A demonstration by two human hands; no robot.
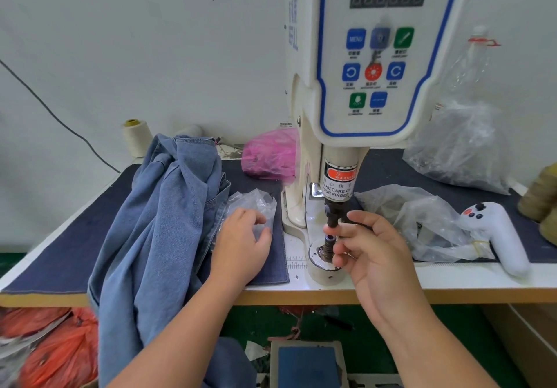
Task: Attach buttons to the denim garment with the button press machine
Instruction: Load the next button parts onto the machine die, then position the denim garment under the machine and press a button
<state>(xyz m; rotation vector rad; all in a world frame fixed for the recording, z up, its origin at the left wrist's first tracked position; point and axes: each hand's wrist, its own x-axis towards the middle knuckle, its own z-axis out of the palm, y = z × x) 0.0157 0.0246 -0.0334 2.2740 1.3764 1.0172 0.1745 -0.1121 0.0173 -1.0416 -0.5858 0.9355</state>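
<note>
My right hand [370, 255], at centre frame, has its fingers curled, the fingertips [331, 231] pinching at the black punch [333, 216] of the button press machine [361, 86]; whether they hold a button, I cannot tell. My left hand [241, 243] rests loosely spread on a clear plastic bag [256, 204], just right of the denim garment [156, 222] heaped at left and hanging over the table [452, 282] edge.

Denim garment [156, 222] lies left of the button press machine [355, 86]; plastic bags [422, 222] right, thread cone [137, 137] far left.
</note>
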